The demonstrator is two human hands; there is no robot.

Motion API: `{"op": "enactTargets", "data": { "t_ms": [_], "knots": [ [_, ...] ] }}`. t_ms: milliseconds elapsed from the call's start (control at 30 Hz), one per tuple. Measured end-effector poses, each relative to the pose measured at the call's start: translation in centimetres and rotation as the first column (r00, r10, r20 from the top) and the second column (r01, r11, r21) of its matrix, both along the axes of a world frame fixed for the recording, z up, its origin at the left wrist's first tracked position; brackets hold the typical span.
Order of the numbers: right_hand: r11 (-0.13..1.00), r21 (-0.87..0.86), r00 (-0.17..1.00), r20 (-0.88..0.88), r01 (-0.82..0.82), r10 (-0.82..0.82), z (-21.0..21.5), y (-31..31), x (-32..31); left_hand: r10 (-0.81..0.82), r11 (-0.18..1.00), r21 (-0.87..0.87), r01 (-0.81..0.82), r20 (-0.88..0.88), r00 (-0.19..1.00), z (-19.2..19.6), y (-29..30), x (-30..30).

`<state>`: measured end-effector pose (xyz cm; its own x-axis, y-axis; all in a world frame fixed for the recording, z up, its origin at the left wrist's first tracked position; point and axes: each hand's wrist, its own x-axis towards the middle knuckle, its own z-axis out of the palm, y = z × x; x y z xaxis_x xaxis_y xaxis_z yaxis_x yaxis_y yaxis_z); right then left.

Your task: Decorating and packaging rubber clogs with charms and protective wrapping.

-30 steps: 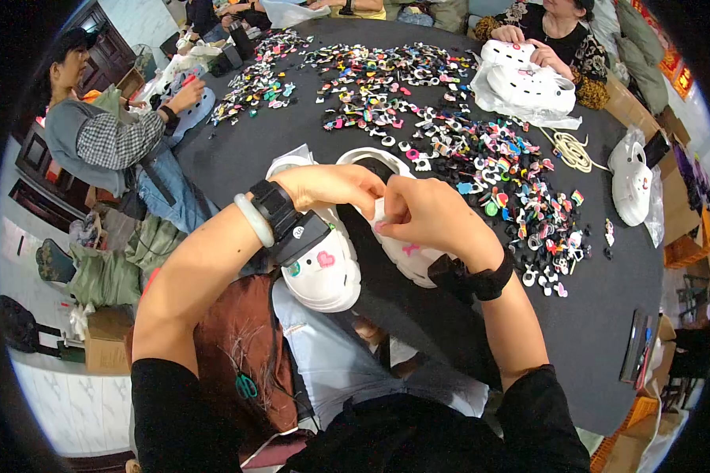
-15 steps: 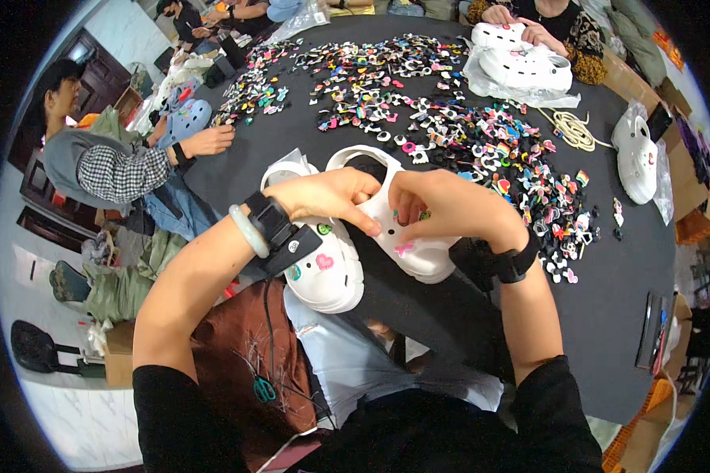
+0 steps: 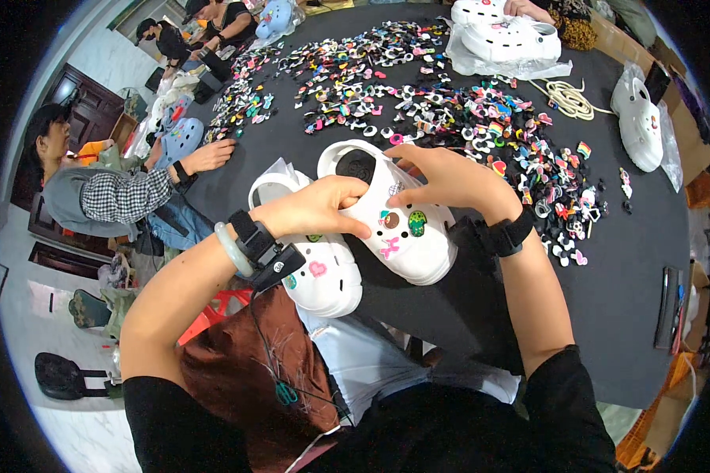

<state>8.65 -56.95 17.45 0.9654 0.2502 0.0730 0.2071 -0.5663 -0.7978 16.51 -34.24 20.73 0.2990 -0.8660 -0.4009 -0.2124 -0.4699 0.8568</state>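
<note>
A white clog (image 3: 427, 258) tilts over the black table between my hands, its toe toward me. Pink, brown and green shoe charms sit on its upper. My left hand (image 3: 317, 206) closes on its left side, the thumb lying on the upper and the fingers partly hidden at the opening. My right hand (image 3: 459, 183) grips the right side, thumb on the upper near a charm, some fingertips out of sight behind it. Beside it, partly under my left hand and wrist, a second white clog (image 3: 333, 285) carries a pink heart and green charms.
Piles of loose shoe charms (image 3: 481, 110) spread across the black table (image 3: 599, 331). A cord coil (image 3: 569, 101) and another white clog (image 3: 640, 130) lie at the right. A person's hand (image 3: 209, 156) reaches in from the left, near a blue clog (image 3: 183, 140). Others sit at the far side.
My right hand has moved off the top of the clog to its right side, uncovering the brown and green charms. My left hand stays on the clog. The whole view has shifted slightly.
</note>
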Motion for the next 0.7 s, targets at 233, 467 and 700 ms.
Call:
{"op": "enactTargets", "data": {
  "t_ms": [233, 467, 700],
  "knots": [
    [1.0, 0.022, 0.997, -0.073, -0.011, 0.013, 0.1, -1.5, 0.2, -0.068, 0.997, 0.052, 0.063, 0.101, 0.993, -0.5, -1.3, 1.1],
    [0.992, -0.115, 0.999, 0.01, 0.054, -0.053, 2.1, -2.6, -0.9, 0.061, 0.995, 0.078, -0.064, 0.046, 0.997, 0.0, -1.2, 2.4],
    [0.969, 0.007, 0.945, 0.218, 0.249, -0.244, 5.6, -5.5, -4.0, 0.017, 0.993, 0.117, -0.031, 0.118, 0.993, 3.4, -1.9, 0.0]
  ]
}}
